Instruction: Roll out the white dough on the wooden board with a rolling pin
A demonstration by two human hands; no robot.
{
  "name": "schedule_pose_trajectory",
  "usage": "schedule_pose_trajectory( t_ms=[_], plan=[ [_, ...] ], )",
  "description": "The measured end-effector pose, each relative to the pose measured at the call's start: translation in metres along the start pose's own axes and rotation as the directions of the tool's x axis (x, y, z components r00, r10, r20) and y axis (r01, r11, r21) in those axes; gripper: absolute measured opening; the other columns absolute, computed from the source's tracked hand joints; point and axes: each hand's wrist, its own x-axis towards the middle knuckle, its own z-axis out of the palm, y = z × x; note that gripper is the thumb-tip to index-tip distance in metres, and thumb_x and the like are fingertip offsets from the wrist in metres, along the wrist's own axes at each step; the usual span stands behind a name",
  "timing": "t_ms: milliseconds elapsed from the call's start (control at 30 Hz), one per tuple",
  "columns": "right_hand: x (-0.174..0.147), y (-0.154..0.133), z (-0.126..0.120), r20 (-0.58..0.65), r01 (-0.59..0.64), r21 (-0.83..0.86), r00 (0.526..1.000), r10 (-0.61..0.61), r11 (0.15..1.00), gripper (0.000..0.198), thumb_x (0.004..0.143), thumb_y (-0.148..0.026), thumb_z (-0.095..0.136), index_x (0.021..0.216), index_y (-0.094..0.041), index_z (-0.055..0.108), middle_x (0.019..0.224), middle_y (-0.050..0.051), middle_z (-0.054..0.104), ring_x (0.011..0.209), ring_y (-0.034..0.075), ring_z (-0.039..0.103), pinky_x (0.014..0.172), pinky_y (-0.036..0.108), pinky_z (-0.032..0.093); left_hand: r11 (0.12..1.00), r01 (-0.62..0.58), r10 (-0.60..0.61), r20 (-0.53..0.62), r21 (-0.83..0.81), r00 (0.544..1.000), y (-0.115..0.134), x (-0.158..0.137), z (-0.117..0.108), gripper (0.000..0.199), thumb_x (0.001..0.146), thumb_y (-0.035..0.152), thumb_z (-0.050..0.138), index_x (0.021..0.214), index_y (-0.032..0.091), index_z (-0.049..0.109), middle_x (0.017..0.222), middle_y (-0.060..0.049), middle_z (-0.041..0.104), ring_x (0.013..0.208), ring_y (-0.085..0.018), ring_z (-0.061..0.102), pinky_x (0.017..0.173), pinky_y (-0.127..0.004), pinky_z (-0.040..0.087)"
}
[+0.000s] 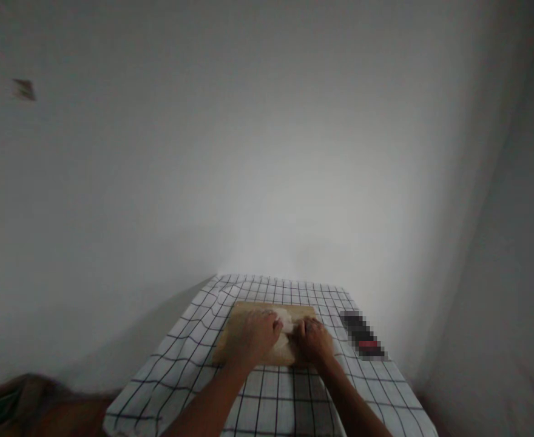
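Observation:
A pale, whitish lump of dough [286, 318] lies on a light wooden board [228, 349]. My left hand [260, 332] is over the dough's left side, with its fingers curled into it. At the dough's right end, my right hand [315, 338] is closed, its fingers bent over the edge. Part of the dough shows between the two hands; the rest is hidden under them. Both forearms reach in from the bottom of the view.
The board rests on a table with a white, black-checked cloth [194, 364]. A blurred-out dark object with a red patch [362, 334] lies near the table's right edge. Pale walls [267, 152] rise behind and to the right. Brown furniture [30, 394] stands low at the left.

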Motion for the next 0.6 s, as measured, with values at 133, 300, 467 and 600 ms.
schedule_pose_trajectory(
  t_ms=[133, 300, 467, 600],
  plan=[
    [-0.002, -0.004, 0.0, 0.013, -0.001, -0.053, 1.0, 0.002, 0.999, 0.028, 0.101, -0.037, 0.047, 0.1, -0.02, 0.069, 0.106, 0.014, 0.072, 0.107, 0.027, 0.065, 0.089, 0.034, 0.047, 1.0, 0.006, -0.005, 0.014, -0.008, 1.0, 0.001, -0.004, -0.005, 0.034, 0.096, 0.038, 0.045, 0.105, 0.022, 0.073, 0.103, -0.01, 0.075, 0.101, -0.028, 0.065, 0.1, -0.046, 0.039],
    [-0.004, -0.008, -0.004, 0.036, -0.021, -0.038, 0.999, 0.023, 0.999, 0.027, 0.1, -0.038, 0.049, 0.1, -0.02, 0.07, 0.108, 0.014, 0.072, 0.109, 0.027, 0.064, 0.092, 0.035, 0.045, 0.999, 0.037, -0.037, 0.035, -0.001, 0.999, 0.004, -0.009, -0.01, 0.034, 0.096, 0.039, 0.047, 0.103, 0.021, 0.074, 0.1, -0.011, 0.075, 0.101, -0.028, 0.065, 0.101, -0.045, 0.038],
    [-0.004, -0.011, -0.007, 0.061, -0.069, -0.03, 0.996, 0.071, 0.997, 0.027, 0.101, -0.032, 0.046, 0.101, -0.022, 0.071, 0.109, 0.013, 0.072, 0.109, 0.027, 0.064, 0.091, 0.035, 0.046, 0.999, 0.049, -0.049, 0.074, -0.001, 0.996, 0.008, -0.014, -0.018, 0.035, 0.096, 0.041, 0.045, 0.101, 0.021, 0.074, 0.101, -0.011, 0.075, 0.099, -0.028, 0.066, 0.092, -0.042, 0.042],
    [-0.005, -0.014, -0.007, 0.113, -0.099, -0.037, 0.988, 0.103, 0.994, 0.032, 0.103, -0.03, 0.039, 0.105, -0.024, 0.07, 0.111, 0.012, 0.071, 0.11, 0.027, 0.064, 0.092, 0.041, 0.046, 0.997, 0.076, -0.076, 0.096, 0.001, 0.993, 0.011, -0.019, -0.026, 0.038, 0.097, 0.042, 0.042, 0.102, 0.021, 0.074, 0.105, -0.011, 0.075, 0.101, -0.028, 0.065, 0.09, -0.041, 0.044]
  ],
)
